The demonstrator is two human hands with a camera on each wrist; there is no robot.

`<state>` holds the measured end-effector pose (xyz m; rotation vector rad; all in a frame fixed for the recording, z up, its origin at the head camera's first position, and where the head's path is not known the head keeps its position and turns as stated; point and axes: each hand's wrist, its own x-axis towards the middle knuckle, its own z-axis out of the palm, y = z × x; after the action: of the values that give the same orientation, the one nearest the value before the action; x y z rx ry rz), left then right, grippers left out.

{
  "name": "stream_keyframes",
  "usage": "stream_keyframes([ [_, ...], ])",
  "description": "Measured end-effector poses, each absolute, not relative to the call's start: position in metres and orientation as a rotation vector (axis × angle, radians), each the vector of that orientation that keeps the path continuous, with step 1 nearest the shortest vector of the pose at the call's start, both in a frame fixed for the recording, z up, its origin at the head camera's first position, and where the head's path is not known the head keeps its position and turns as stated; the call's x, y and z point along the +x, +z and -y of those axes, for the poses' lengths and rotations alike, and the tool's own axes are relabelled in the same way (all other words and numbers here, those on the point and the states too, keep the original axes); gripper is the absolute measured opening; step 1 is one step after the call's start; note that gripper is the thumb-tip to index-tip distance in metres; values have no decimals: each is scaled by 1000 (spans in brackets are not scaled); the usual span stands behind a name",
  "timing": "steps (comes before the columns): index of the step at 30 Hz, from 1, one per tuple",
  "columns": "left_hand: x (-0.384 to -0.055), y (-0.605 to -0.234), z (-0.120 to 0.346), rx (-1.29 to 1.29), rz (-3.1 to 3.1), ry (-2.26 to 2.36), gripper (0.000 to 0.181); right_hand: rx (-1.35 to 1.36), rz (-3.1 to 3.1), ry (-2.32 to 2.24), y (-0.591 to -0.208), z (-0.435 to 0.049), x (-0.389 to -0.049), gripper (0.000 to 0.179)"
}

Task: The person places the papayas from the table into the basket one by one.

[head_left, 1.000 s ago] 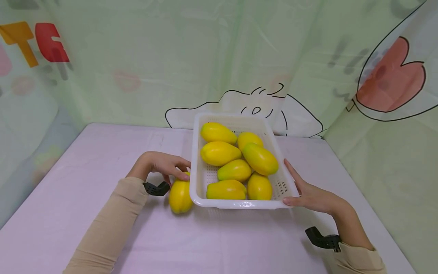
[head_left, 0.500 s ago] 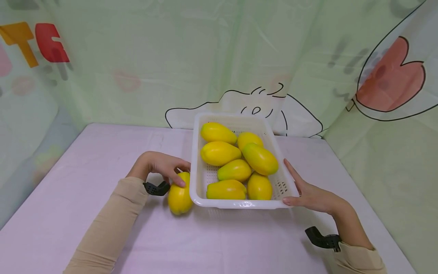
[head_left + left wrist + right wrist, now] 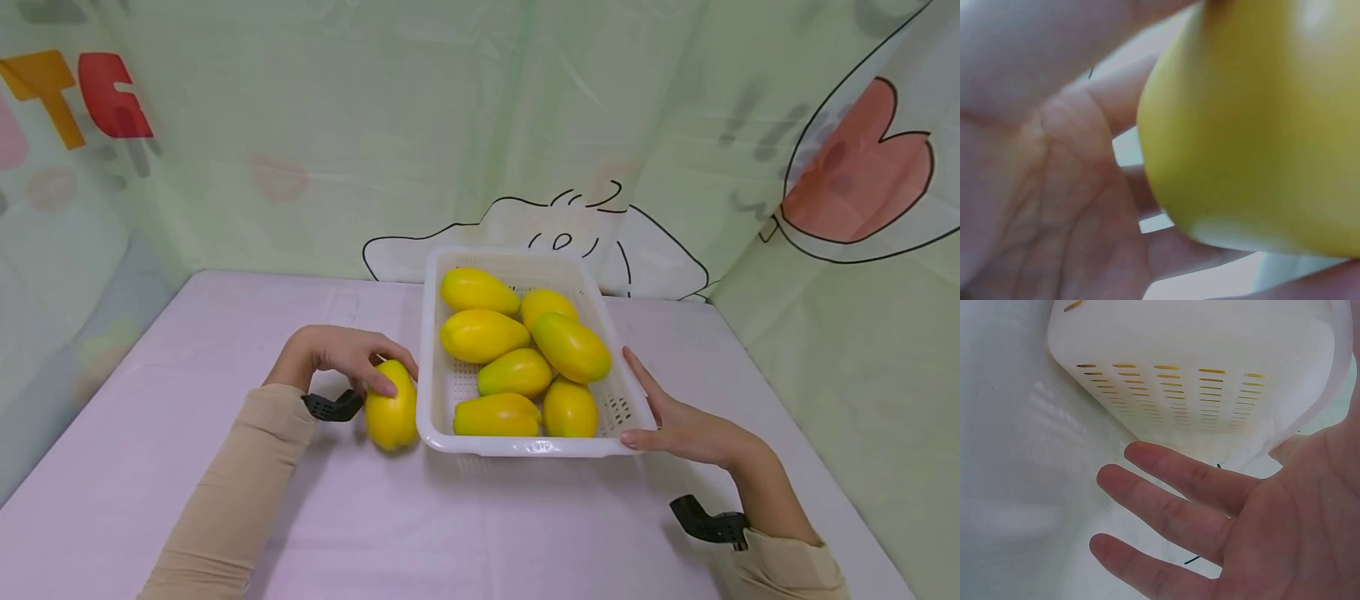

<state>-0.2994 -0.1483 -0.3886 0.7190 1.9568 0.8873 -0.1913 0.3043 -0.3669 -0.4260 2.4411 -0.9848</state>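
Note:
My left hand (image 3: 348, 357) holds a yellow papaya (image 3: 392, 412) beside the left wall of a white plastic basket (image 3: 536, 447). The thumb lies across its near side, and the other fingers reach around behind it, partly hidden. Up close in the left wrist view, the smooth papaya (image 3: 1254, 137) fills the right half, against the fingers. At the basket's right front corner, my right hand (image 3: 686, 429) has its thumb on the rim. Its other fingers (image 3: 1166, 509) stretch out straight and spread by the slotted outer wall. Several yellow papayas (image 3: 495, 415) lie inside the basket.
A pale lilac cloth covers the table (image 3: 480, 533). Close behind the basket stands a light green curtain (image 3: 337, 167) printed with cartoon shapes, and it continues along both sides. A black wrist camera mount (image 3: 708, 523) juts out below the right hand.
My left thumb has moved onto the papaya and the fingers have gone around it. The papaya has shifted slightly up in the view. My right hand and the basket have stayed put.

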Motion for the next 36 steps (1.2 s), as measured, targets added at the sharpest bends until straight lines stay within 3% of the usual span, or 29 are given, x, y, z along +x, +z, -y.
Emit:
stream_keyframes([
  [17,-300,-376,175,709,-2211,1013,37,-429,-2445,-987,-368,-306,-192,109],
  [36,-295,-349,156,409,-2897,1188,46,-429,-2447,-993,-368,-306,-192,110],
])
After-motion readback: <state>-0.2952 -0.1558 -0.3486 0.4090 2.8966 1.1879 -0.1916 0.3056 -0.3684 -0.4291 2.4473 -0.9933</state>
